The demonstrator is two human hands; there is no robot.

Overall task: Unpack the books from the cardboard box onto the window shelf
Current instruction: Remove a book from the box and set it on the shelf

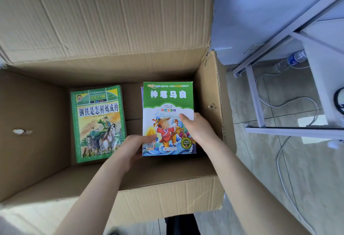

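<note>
Left hand (132, 147): thumb laid flat on the lower left corner of the green-topped paperback with a cartoon boy on its cover (167, 104), the other fingers curled under that edge. A closed pinch.

Right hand (197, 128): thumb across the cover at the book's right edge, fingers wrapped behind it. Same book, held from both sides.

Hidden: the fingertips of both hands, under the book. Cannot tell whether the book is lifted or resting on what lies below it. A purple-edged book (141, 93) shows as a sliver past its upper left edge; how many more lie beneath is not visible.

Container: large brown cardboard box (37, 123), flaps open, both forearms reaching in over its near wall. The held paperback is inside, against the box's right wall. A green paperback with a horseman on its cover (96, 121) lies face up towards the box's left side, topping a stack, apart from the held one. Bare box bottom shows between them.

Outside the box, to its right: a white metal frame (255, 100), a clear plastic bottle with a blue label (290, 60) lying down, and a white cable (279, 160).
</note>
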